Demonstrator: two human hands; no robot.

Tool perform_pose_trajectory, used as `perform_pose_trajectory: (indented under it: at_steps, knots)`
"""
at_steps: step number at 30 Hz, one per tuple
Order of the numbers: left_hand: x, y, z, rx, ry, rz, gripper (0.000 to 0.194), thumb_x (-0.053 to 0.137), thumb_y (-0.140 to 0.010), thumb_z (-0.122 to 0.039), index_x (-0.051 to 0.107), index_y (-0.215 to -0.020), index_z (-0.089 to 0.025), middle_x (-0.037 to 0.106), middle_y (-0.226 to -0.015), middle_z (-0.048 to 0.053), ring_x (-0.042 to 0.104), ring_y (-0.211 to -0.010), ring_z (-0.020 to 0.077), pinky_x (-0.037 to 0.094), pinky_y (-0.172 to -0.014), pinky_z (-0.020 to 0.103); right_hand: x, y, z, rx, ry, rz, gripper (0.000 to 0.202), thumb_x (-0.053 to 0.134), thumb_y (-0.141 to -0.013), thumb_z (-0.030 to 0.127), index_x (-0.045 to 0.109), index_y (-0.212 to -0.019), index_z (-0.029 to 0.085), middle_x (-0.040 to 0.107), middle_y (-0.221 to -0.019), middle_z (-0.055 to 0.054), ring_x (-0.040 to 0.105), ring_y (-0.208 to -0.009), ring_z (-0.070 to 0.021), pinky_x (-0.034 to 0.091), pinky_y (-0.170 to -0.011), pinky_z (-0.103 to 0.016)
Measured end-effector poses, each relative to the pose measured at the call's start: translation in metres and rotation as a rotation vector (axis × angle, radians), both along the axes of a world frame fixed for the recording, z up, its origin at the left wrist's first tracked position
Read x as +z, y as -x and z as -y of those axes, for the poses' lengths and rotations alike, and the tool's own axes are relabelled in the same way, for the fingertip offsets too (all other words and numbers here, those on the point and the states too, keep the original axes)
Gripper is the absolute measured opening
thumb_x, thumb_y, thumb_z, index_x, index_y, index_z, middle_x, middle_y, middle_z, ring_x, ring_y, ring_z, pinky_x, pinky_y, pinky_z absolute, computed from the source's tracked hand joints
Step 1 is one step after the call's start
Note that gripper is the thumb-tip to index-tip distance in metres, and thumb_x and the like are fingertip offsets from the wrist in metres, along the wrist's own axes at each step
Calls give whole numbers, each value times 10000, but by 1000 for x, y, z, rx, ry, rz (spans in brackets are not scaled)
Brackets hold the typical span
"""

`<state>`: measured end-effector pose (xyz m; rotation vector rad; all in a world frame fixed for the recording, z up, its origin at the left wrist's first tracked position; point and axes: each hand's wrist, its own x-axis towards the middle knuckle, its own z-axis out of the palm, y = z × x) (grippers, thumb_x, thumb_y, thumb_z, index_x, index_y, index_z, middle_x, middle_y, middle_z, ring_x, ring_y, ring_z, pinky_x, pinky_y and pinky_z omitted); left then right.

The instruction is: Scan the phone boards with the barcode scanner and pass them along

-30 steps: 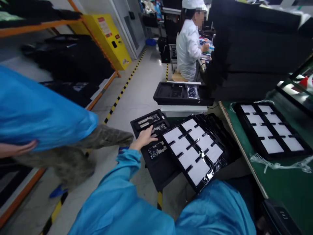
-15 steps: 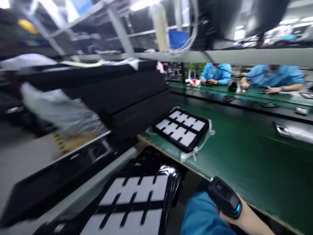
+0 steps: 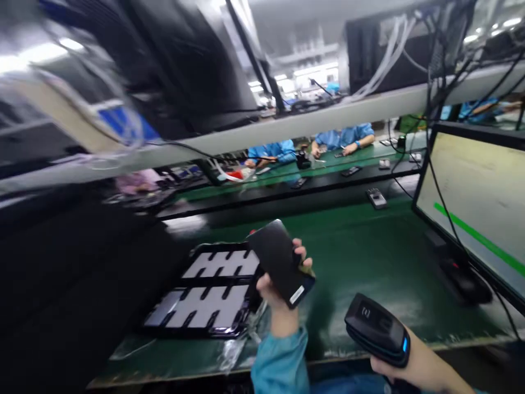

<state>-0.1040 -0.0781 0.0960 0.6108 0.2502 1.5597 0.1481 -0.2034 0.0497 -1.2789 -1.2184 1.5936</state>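
My left hand is closed around a black smartphone with a small white label near its lower end. The phone is tilted, over the right edge of a black tray with light grey rectangles in rows. My right hand grips a black handheld barcode scanner with a lit blue light, low at the bench's front edge. The scanner and the phone are apart.
A green bench spans the view. A monitor stands at the right, with a dark device before it. Another phone lies farther back. A shelf beam with cables crosses above. Co-workers in blue sleeves sit opposite.
The view has swung right, bringing the monitor in. My left hand has come into sight with the smartphone. The lower tray seen in front of the bench is no longer there in view.
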Motion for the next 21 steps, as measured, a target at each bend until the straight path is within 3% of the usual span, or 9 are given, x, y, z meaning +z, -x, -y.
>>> perform_pose_trajectory:
  at_steps: [3, 6, 9, 12, 15, 18, 21]
  knots:
    - [-10, -72, -34, -178, 129, 72, 501, 725, -748, -508, 620, -1151, -231, 561, -1143, 90, 528, -842, 145, 476, -682, 258, 8, -11, -11, 53, 12, -118, 517, 838, -673, 429, 628, -1085, 197, 605, -602, 25, 527, -474, -138, 488, -494, -264]
    - [-28, -106, -53, -253, 189, 51, 311, 679, -809, -337, 637, -1089, -209, 548, -1072, 76, 508, -824, 130, 471, -686, 253, 21, -20, -26, 137, 31, -165, 345, 792, -747, 454, 657, -863, 159, 567, -543, 42, 478, -443, -103, 451, -490, -238]
    - [-43, -110, -58, -301, 249, -2, 251, 618, -819, -249, 654, -1064, -205, 560, -1055, 77, 529, -831, 137, 487, -696, 271, 31, -28, -34, 79, 23, -196, 344, 754, -794, 469, 640, -687, 163, 533, -496, 54, 466, -448, -92, 442, -534, -232]
    - [-57, -102, -63, -290, 359, -59, 341, 640, -769, -202, 670, -1106, -249, 612, -1082, 58, 574, -861, 154, 520, -729, 299, 29, -31, -40, 63, 36, -264, 431, 790, -726, 536, 598, -586, 176, 527, -485, 59, 454, -439, -83, 422, -527, -219]
    - [-69, -95, -70, -234, 456, -142, 440, 719, -761, -390, 662, -1191, -314, 650, -1193, 42, 612, -929, 192, 552, -759, 335, 21, -32, -50, 62, 29, -286, 449, 833, -646, 555, 586, -612, 181, 529, -497, 62, 460, -433, -84, 392, -469, -199]
    - [-75, -91, -71, -211, 471, -236, 661, 744, -652, -670, 662, -1213, -330, 622, -1321, 51, 623, -979, 236, 576, -777, 364, 23, -26, -62, -111, -51, -166, 347, 821, -678, 447, 587, -710, 194, 559, -563, 57, 476, -457, -93, 402, -460, -198]
    - [-80, -86, -70, -179, 450, -327, 607, 827, -606, -575, 665, -1156, -375, 636, -1303, 6, 623, -932, 201, 581, -761, 324, 35, -13, -73, -242, -205, -15, 215, 768, -695, 326, 599, -742, 202, 597, -667, 39, 509, -565, -121, 482, -587, -234]
